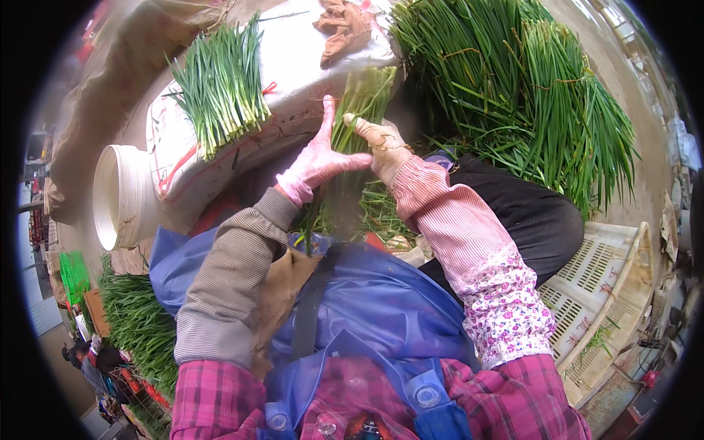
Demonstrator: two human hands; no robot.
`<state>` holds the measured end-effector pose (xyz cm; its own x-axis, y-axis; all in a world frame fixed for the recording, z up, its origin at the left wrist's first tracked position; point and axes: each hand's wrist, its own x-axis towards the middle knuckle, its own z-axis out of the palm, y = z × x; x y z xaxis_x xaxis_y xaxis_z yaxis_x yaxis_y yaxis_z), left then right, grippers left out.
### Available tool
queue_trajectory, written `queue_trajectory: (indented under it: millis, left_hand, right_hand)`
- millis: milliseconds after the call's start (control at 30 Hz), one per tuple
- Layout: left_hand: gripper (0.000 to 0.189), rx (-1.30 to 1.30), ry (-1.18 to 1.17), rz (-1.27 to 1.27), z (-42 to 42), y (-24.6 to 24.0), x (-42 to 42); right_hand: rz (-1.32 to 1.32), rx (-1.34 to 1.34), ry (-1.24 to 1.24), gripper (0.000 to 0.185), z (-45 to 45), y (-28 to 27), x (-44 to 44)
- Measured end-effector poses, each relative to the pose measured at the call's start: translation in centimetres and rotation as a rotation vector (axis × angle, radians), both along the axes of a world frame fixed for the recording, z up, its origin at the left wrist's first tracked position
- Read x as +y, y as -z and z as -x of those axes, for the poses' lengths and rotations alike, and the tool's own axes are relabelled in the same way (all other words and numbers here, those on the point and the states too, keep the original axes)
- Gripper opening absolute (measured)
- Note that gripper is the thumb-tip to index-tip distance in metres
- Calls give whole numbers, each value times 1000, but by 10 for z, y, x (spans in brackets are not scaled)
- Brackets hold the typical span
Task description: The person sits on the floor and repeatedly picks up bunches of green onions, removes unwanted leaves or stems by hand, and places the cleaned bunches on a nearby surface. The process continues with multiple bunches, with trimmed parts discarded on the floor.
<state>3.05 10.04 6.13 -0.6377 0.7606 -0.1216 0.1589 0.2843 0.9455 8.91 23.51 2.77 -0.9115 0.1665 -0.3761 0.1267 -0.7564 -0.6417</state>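
A bundle of green leafy stalks, perhaps garlic chives [366, 91], stands between my hands, blurred, its pale cut ends up. My right hand [385, 144], in a thin glove, grips its right side with the thumb across the stalks. My left hand [324, 157], in a pink-tinted glove, is at its left side, thumb and fingers spread apart. Beyond, on a white wrapped block [291, 60], lies a neat bunch of the same greens [223, 82] beside a red tie [269, 88]. A crumpled brown cloth [344, 30] lies at the block's far side.
Large piles of greens stand at upper right [566, 104] and lower left [140, 319]. A white plastic bucket [146, 198] lies tipped left of the block. At right is a cream plastic crate [632, 308]. Loose leaves [382, 212] lie below my hands, before my blue apron. People are at the far lower left.
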Motion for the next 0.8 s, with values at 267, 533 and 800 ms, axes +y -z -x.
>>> queue_trajectory:
  millis: [267, 533, 800]
  left_hand:
    - [33, -1011, -159, -22, -42, 17, -45]
    - [33, -966, -352, 171, -44, -12, -63]
    - [30, -1042, -442, 251, -44, -53, -109]
  right_hand:
    - [81, 0, -99, 47, -10, 33, 22]
    - [7, -106, -14, 21, -8, 60, 47]
    - [-633, 1, -20, 27, 0, 33, 65]
